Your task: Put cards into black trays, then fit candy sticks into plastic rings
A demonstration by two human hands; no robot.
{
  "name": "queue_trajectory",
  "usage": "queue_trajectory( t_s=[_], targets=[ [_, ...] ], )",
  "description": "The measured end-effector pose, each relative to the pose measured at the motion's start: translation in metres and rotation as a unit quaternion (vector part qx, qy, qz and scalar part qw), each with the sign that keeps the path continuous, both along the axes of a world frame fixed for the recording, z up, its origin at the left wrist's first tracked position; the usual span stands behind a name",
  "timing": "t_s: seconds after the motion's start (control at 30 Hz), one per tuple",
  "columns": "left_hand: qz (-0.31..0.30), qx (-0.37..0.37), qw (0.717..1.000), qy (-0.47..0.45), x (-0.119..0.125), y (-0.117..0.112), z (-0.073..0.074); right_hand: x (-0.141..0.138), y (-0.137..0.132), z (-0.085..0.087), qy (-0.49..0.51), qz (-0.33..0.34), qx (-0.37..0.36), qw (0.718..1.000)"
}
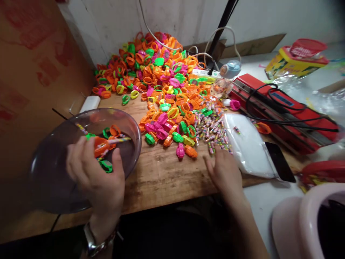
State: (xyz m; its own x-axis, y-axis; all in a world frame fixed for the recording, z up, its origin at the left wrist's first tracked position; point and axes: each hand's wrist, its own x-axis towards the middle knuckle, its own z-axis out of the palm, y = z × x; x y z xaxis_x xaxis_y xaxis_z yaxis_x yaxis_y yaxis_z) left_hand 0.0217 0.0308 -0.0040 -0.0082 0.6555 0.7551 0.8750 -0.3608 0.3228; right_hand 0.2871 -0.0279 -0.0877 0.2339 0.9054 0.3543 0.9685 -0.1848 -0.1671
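Observation:
My left hand, wearing a metal wristwatch, is over a dark translucent bowl. Its thumb and fingers are spread, with an orange toy watch just beyond the fingers, apart from the thumb. Several green and orange toy watches and candy-filled tubes lie in the bowl. My right hand reaches to the near edge of a heap of small wrapped candy tubes. Its thumb stands apart from the fingers, whose tips are blurred. Behind lies a big pile of colourful plastic toy watches.
A clear plastic bag and a black phone lie right of the candies. Farther right are a red sealing machine with a black cable and a yellow tub. A cardboard box stands left; a pink bin is near right.

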Motion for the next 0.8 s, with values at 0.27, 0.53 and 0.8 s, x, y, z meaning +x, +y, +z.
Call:
queue_trajectory(
  t_s=[0.27,0.53,0.8],
  targets=[
    [-0.231,-0.352,0.907,0.002,0.104,0.008,-0.078,0.021,0.013,-0.034,-0.035,-0.123,-0.102,0.987],
    [-0.268,-0.411,0.847,-0.205,0.115,0.017,-0.099,0.01,0.047,-0.028,-0.021,-0.137,-0.09,0.986],
    [-0.234,-0.503,0.632,-0.542,0.068,-0.003,-0.065,-0.01,0.059,-0.023,-0.019,-0.212,-0.152,0.965]
  ],
)
